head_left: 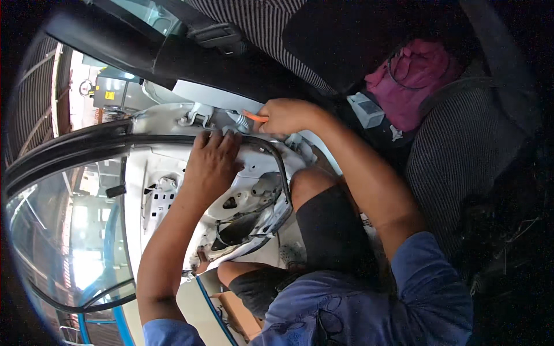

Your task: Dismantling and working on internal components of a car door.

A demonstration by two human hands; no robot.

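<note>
At the top edge of the white door panel (156, 184), my left hand (213, 158) has its fingers curled over the black rubber seal (262, 144). Just right of it and higher, my right hand (285, 117) is closed on an orange-handled tool (256, 116), whose far end lies near a pale corrugated cable boot (239, 120) between the door and the car body. A white hinge bracket (199, 114) shows to the left of the boot. The door's bare inner side has holes, cables and an opening; part of it is hidden by my left arm.
Striped seats (444, 161) fill the right, with pink cloth (407, 75) and a small pale box (365, 108) between them. The door's window glass (63, 230) and dark frame (69, 153) extend left. My bent legs are below, beside a cardboard box (236, 314).
</note>
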